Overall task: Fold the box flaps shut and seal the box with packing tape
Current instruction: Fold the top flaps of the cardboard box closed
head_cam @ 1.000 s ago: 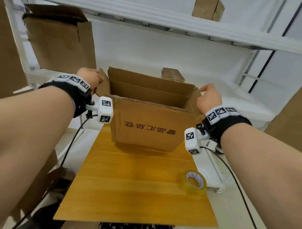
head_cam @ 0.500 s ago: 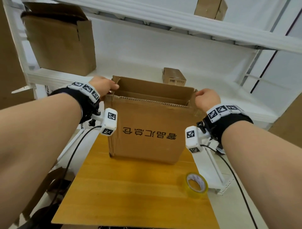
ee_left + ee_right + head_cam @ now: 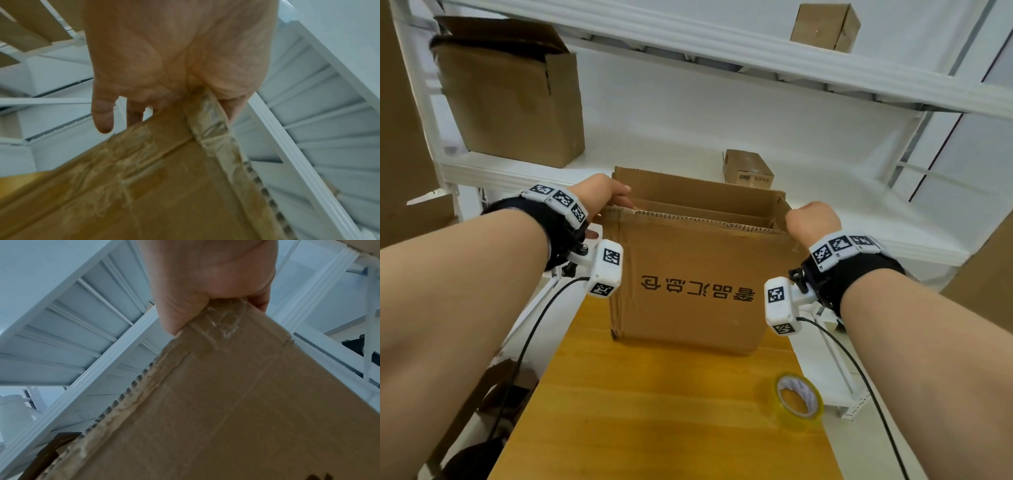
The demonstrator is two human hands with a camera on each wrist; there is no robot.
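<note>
Tape (image 3: 800, 398), a yellowish roll, lies flat at the lower right of the head view on the wooden counter (image 3: 640, 411); print on its core is too small to read. Beyond it, mid-frame, the box (image 3: 695, 284) stands on the counter's far end, top open, black Chinese characters upside down on its near face. Its inside is hidden behind the near wall, so any contents cannot be told. The left hand (image 3: 599, 195) grasps the box's upper left corner, thumb inside the rim and fingers outside, as the left wrist view (image 3: 174, 61) shows over old crinkled tape. The right hand (image 3: 812, 221) is clenched on the upper right corner; in its wrist view (image 3: 213, 280) the fingers are cut off. Farther back, white shelves (image 3: 688, 150) carry three more cartons; a small one bears an unreadable label.
</note>
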